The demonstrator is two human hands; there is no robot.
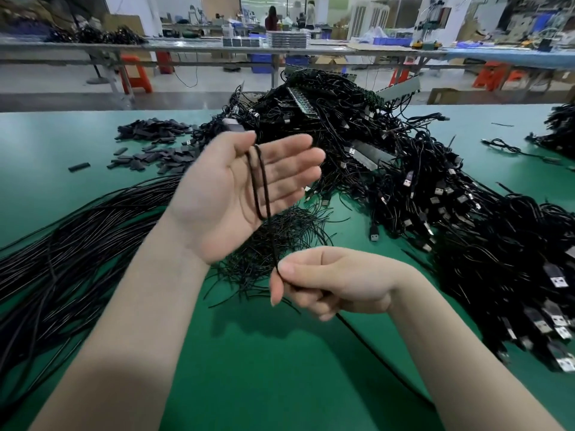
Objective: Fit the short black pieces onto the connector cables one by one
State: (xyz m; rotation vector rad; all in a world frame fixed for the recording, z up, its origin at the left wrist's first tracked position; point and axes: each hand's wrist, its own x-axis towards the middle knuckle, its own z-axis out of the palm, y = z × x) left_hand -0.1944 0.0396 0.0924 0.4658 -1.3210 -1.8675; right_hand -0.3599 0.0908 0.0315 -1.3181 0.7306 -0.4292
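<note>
— So, what is being worked on?

— One thin black connector cable (260,181), doubled into a narrow loop across the palm of the left hand (236,194), raised above a green table (280,368). Its plug end (232,124) pokes out past the forefinger at 11 o'clock, blurred and greyish.

— And the fingers?

— Left hand: straight, palm up, slightly fanned, with the loop seeming to hang off the forefinger's base. The right hand (329,284), at 5 o'clock from it, pinches the same cable between thumb and forefinger, other fingers curled beneath; the cable then trails off toward 5 o'clock across the table.

— Where are the short black pieces (149,141)?

— Heaped and scattered at 10 o'clock (flat, matte, stubby), well apart from both hands. None can be made out on the held cable.

— What else surrounds them?

— A big pile of cables with USB plugs (435,169) from 12 to 4 o'clock, a sheaf of long black cords (68,250) at 9, and a tangle of fine wires (280,231) partly hidden behind the hands. Background benches are too blurred to read.
</note>
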